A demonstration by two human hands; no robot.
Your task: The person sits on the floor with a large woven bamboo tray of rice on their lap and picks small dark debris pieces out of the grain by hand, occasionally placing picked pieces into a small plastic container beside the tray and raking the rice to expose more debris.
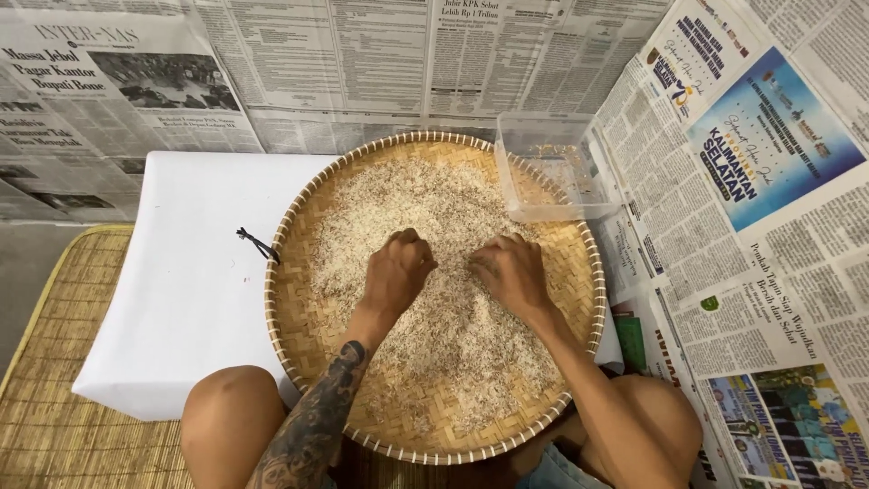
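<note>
Rice grains [425, 272] lay spread thin across a round woven bamboo tray [290, 308], centre of the frame, thinner toward the lower rim. Our left hand [398, 270] sat on the grains just left of centre, fingers curled under, tips pressed into the rice; whether they pinched anything we could not tell. Our right hand [511, 272] rested near it, fingers bent and bunched at the tips — again the pinch itself was hidden. A clear plastic container [552, 172] stood on the tray's upper right rim, tilted a little, a few bits inside. The tray rested on a white cloth [181, 272] over a mat [54, 362], newspaper [742, 226] along the walls and the right of the frame.

Risk, as we judged it: the container seemed poorly seated on the rim — a nudge from the right wrist could tip it. Grains near the lower rim could spill over our knees.
</note>
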